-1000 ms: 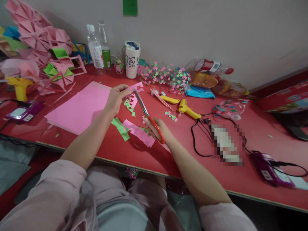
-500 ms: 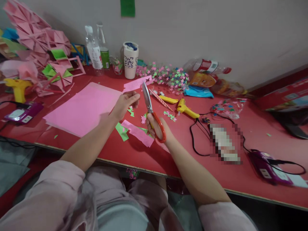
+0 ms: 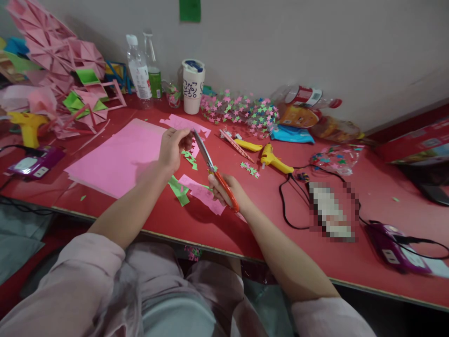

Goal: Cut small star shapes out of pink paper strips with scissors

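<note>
My right hand (image 3: pixel 224 189) grips the orange handles of a pair of scissors (image 3: pixel 205 152), whose blades point up and to the left. The blade tips reach the fingertips of my left hand (image 3: pixel 172 146), which are closed together; what they hold, if anything, is too small to make out. Behind that hand a pink cut-out strip (image 3: pixel 187 124) lies on the red table. Green scraps (image 3: pixel 180 191) and a pink scrap (image 3: pixel 203 194) lie below the scissors. Large pink sheets (image 3: pixel 115 159) are left of my left hand.
A yellow glue gun (image 3: pixel 275 160), a yellow cutter (image 3: pixel 248 145) and small paper stars (image 3: pixel 249 169) lie to the right. At the back stand a cup (image 3: pixel 192 89) and bottles (image 3: pixel 140 77). Pink folded paper (image 3: pixel 52 56) fills the left; a purple device (image 3: pixel 396 248) lies at the right.
The scissors have tilted left, toward my left hand, and my left hand has shifted left and a little up. The pink cut-out strip near it now lies further left.
</note>
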Demonstrator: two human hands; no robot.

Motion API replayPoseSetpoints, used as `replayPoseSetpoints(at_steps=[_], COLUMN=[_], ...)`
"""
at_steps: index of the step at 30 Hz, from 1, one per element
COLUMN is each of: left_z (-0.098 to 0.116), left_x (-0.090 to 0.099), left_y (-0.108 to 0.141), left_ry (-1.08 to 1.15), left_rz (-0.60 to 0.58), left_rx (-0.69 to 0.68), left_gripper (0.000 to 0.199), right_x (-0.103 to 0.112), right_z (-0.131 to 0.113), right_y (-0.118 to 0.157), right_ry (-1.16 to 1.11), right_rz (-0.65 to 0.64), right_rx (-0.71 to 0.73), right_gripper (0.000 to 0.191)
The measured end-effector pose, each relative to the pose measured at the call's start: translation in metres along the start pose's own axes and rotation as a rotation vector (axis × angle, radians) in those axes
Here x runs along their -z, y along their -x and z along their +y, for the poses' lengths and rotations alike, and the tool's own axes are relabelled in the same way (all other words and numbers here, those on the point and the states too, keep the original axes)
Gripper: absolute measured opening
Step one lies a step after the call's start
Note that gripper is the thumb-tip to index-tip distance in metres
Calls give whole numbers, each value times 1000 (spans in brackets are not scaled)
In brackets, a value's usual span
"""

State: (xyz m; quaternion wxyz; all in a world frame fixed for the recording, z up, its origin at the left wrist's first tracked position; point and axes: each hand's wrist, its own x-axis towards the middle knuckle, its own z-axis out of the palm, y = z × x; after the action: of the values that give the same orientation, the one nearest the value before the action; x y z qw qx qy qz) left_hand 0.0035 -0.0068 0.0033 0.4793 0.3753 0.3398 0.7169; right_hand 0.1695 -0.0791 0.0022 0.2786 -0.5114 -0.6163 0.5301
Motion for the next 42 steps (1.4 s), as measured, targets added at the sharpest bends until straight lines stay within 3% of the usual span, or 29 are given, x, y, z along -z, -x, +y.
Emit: replayPoseSetpoints(at_steps=[16,30,42], left_z=[-6,-6,-1], left_x=[-6,-5,-2], left_y=[7,6,1], left_ry=[-3,8,-56], left_rz=[-23,-42,-38], left_rx=[-11,18,36], left_gripper=[24,21,22], right_x=[4,4,5], right_z=[-3,3,0], right_y=[3,-2,-2], right_ry=[39,-38,8], right_rz=[-49,-72,-26], right_rx=[44,-4,-27], right_gripper=[43,44,46])
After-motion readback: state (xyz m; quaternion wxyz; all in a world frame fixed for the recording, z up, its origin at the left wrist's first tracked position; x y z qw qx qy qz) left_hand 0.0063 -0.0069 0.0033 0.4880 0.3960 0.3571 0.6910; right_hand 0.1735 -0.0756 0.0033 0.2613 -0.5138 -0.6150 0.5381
